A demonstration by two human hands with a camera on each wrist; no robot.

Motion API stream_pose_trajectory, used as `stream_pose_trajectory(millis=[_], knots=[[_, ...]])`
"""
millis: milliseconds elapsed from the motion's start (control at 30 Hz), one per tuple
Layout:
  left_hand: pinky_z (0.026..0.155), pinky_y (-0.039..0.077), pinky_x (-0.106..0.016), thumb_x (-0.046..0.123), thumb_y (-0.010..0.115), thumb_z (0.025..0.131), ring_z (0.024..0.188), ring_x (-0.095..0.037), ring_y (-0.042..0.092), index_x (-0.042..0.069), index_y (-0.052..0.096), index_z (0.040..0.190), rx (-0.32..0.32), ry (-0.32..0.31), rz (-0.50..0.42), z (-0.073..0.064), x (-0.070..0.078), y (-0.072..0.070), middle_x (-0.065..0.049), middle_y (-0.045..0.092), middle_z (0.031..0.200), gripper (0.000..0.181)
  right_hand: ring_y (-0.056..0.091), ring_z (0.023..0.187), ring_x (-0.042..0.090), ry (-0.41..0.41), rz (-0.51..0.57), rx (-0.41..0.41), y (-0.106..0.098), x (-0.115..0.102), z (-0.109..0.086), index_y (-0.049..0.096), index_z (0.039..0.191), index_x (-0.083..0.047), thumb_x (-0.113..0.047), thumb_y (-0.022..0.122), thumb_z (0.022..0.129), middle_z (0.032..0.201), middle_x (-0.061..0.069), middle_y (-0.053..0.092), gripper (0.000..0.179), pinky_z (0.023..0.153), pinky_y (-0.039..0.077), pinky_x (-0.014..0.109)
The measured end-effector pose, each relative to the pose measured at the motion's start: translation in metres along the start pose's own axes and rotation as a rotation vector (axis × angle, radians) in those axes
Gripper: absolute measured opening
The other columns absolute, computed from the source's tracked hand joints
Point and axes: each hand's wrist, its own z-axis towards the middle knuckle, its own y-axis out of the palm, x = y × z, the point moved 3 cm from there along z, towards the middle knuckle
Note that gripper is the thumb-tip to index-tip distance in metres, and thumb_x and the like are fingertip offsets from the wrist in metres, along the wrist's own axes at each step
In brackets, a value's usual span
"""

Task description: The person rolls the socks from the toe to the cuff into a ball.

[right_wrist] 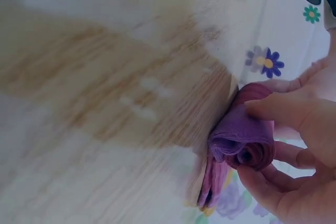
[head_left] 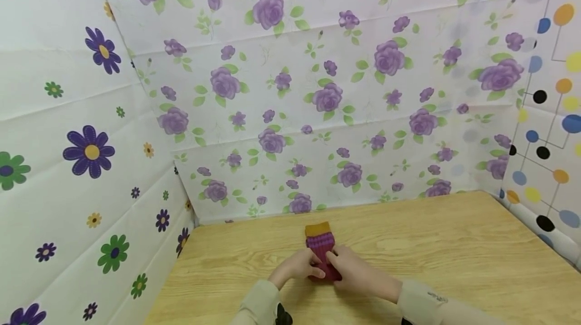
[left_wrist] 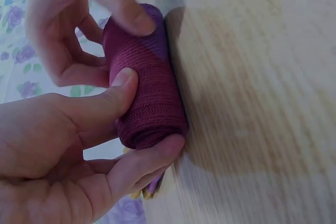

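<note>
Knitwear [head_left: 320, 244], perhaps socks, lies on the table [head_left: 431, 244], its near part already wound into a roll [left_wrist: 152, 93]. At the roll's left end the left hand [head_left: 300, 264] grips it, thumb and fingers curled; the right hand [head_left: 356, 270] grips its right end likewise. Beyond the roll, a ribbed stretch and mustard end [head_left: 317, 229] lie flat, seemingly left to wind.

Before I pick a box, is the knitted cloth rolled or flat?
Partly rolled: the knitted cloth has a spiral end, and a flat length beyond.
</note>
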Motion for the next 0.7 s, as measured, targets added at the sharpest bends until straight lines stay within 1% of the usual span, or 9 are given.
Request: stream_pose_trajectory(millis=[133, 200, 300, 367, 400, 433, 467, 600, 700], knots=[[0.049, 0.026, -0.018, 0.016, 0.071, 0.087, 0.049, -0.003, 0.031, 0.005, 0.059, 0.066, -0.029, 0.004, 0.031, 0.002, -0.002, -0.002, 0.008, 0.039, 0.052, 0.027, 0.056, 0.100, 0.025, -0.020, -0.094, -0.045, 0.003, -0.004, 0.000, 0.058, 0.112, -0.006, -0.017, 0.085, 0.070, 0.106, 0.011, 0.057, 0.051, 0.084, 0.052, 0.037], [0.050, 0.025, -0.019, 0.017, 0.070, 0.088, 0.050, -0.004, 0.029, 0.003, 0.058, 0.066, -0.049, 0.000, 0.044, 0.002, -0.003, -0.003, 0.008, 0.036, 0.052, 0.029, 0.056, 0.105, 0.027, -0.028, -0.138, -0.069, 0.005, -0.006, 0.000, 0.057, 0.115, -0.005, -0.018, 0.085, 0.071, 0.110, 0.013, 0.057, 0.053, 0.086, 0.052, 0.038], [0.054, 0.031, -0.019, 0.019, 0.071, 0.088, 0.055, -0.003, 0.037, -0.002, 0.070, 0.083, -0.071, 0.000, 0.075, 0.001, -0.003, -0.005, 0.004, 0.058, 0.062, 0.022, 0.057, 0.107, 0.028, -0.057, -0.220, -0.085, 0.008, -0.009, 0.000, 0.057, 0.117, -0.004, -0.019, 0.084, 0.072, 0.114, 0.015, 0.058, 0.055, 0.087, 0.053, 0.036], [0.059, 0.037, -0.018, 0.020, 0.071, 0.088, 0.063, -0.001, 0.045, -0.001, 0.073, 0.099, -0.084, 0.009, 0.106, -0.001, -0.001, -0.006, -0.002, 0.071, 0.080, 0.024, 0.057, 0.106, 0.026, -0.079, -0.267, -0.078, 0.009, -0.010, 0.000, 0.058, 0.116, -0.005, -0.020, 0.083, 0.073, 0.113, 0.013, 0.059, 0.053, 0.086, 0.053, 0.035], [0.063, 0.039, -0.018, 0.020, 0.071, 0.088, 0.067, 0.000, 0.048, 0.000, 0.073, 0.105, -0.090, 0.013, 0.117, -0.002, -0.001, -0.007, -0.004, 0.074, 0.090, 0.027, 0.058, 0.104, 0.025, -0.089, -0.285, -0.073, 0.009, -0.011, -0.001, 0.058, 0.115, -0.006, -0.020, 0.083, 0.073, 0.111, 0.012, 0.060, 0.051, 0.085, 0.053, 0.034], [0.066, 0.041, -0.017, 0.020, 0.072, 0.087, 0.072, 0.000, 0.051, 0.002, 0.072, 0.111, -0.093, 0.021, 0.130, -0.003, -0.001, -0.007, -0.006, 0.074, 0.100, 0.030, 0.058, 0.101, 0.023, -0.095, -0.296, -0.067, 0.009, -0.011, -0.001, 0.058, 0.114, -0.006, -0.020, 0.082, 0.074, 0.109, 0.010, 0.060, 0.049, 0.083, 0.053, 0.032], [0.067, 0.042, -0.017, 0.020, 0.073, 0.087, 0.074, 0.000, 0.052, 0.003, 0.072, 0.112, -0.097, 0.035, 0.149, -0.003, -0.001, -0.007, -0.005, 0.074, 0.101, 0.030, 0.057, 0.098, 0.021, -0.100, -0.307, -0.057, 0.010, -0.012, -0.001, 0.059, 0.113, -0.007, -0.021, 0.082, 0.075, 0.105, 0.008, 0.060, 0.047, 0.081, 0.053, 0.031], [0.069, 0.041, -0.014, 0.019, 0.076, 0.083, 0.077, 0.002, 0.052, 0.006, 0.072, 0.112, -0.095, 0.090, 0.198, -0.004, -0.002, -0.006, -0.002, 0.074, 0.102, 0.032, 0.056, 0.089, 0.017, -0.089, -0.280, -0.038, 0.010, -0.013, -0.002, 0.060, 0.110, -0.009, -0.019, 0.081, 0.075, 0.097, 0.004, 0.059, 0.042, 0.076, 0.051, 0.028], [0.071, 0.042, -0.013, 0.019, 0.077, 0.082, 0.082, 0.001, 0.057, 0.005, 0.072, 0.113, -0.089, 0.126, 0.192, -0.004, -0.004, -0.005, -0.003, 0.074, 0.104, 0.034, 0.055, 0.087, 0.015, -0.075, -0.208, -0.040, 0.009, -0.011, -0.002, 0.061, 0.108, -0.009, -0.014, 0.080, 0.074, 0.094, 0.004, 0.059, 0.039, 0.073, 0.050, 0.027]])
